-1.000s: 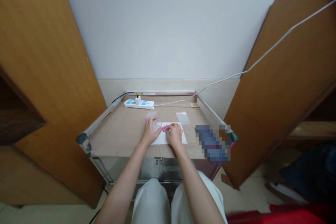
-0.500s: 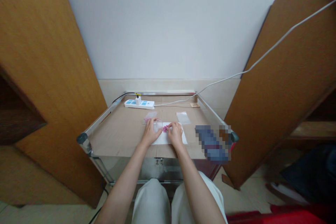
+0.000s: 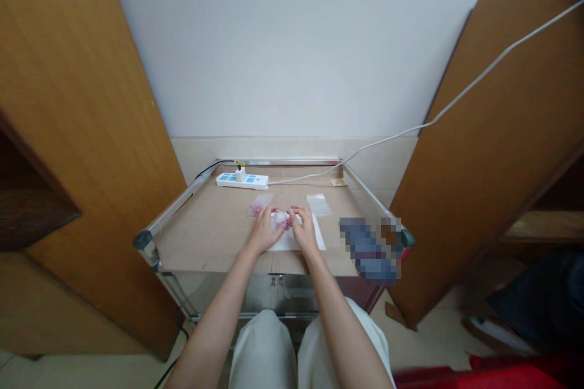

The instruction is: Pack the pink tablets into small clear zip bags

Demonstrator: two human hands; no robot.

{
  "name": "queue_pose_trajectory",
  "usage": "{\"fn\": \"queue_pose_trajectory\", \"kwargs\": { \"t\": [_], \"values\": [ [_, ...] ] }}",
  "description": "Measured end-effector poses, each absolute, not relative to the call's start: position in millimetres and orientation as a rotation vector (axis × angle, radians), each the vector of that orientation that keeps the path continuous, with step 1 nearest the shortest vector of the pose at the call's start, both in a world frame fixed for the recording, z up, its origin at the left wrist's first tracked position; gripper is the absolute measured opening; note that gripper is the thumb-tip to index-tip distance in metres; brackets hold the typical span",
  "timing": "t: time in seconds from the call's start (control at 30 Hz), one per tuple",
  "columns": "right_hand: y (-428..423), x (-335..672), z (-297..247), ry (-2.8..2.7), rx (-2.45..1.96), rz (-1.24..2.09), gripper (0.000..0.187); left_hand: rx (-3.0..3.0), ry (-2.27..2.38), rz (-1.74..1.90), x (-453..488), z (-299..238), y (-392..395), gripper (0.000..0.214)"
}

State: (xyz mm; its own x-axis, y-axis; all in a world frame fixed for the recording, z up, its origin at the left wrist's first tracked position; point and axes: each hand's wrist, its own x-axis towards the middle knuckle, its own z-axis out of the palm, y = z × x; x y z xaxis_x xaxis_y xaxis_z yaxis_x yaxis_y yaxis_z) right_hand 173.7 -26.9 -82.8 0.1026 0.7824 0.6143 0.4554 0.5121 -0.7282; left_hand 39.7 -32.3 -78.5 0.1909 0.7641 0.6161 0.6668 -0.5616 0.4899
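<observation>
My left hand (image 3: pixel 263 231) curls round a small clear plastic bag (image 3: pixel 278 219), thumb in front and fingers behind. Just right of the bag, a cluster of small pink beads (image 3: pixel 288 226) lies on a sheet of white paper (image 3: pixel 317 237). My right hand (image 3: pixel 303 228) has its thumb and fingertips drawn together by the bag's right side, above the beads. Whatever sits between those fingertips is too small to make out. Behind my left hand lies another clear bag (image 3: pixel 261 202) with pink bits inside. A flat clear bag (image 3: pixel 318 204) rests behind my right hand.
A white power strip (image 3: pixel 242 180) with a plug stands at the back left of the cardboard-covered cart top (image 3: pixel 201 231). Its white cable (image 3: pixel 387 138) runs up to the right. A pixelated dark item (image 3: pixel 369 249) lies at the right. Metal rails (image 3: pixel 176 203) edge the cart.
My right hand has lifted slightly from the bead pile toward the bag. The bag in my left hand has tilted and shifted slightly right, toward the beads.
</observation>
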Motion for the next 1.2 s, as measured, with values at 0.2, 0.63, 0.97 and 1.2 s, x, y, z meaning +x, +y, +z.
{"fn": "queue_pose_trajectory", "kwargs": {
  "t": [0.2,0.63,0.97,1.2],
  "values": [
    [-30,179,-91,-1.635,-1.415,0.141,0.009,2.308,1.414,1.339,38,-82,-28,0.035],
    [-32,176,-95,-1.68,-1.463,0.115,0.008,2.301,1.428,1.337,40,-82,-29,0.033],
    [-25,173,-87,-1.532,-1.108,0.359,0.014,2.358,1.378,1.271,39,-83,-29,0.034],
    [-26,174,-85,-1.496,-1.18,0.298,0.017,2.291,1.438,1.293,39,-83,-28,0.031]
  ]
}}
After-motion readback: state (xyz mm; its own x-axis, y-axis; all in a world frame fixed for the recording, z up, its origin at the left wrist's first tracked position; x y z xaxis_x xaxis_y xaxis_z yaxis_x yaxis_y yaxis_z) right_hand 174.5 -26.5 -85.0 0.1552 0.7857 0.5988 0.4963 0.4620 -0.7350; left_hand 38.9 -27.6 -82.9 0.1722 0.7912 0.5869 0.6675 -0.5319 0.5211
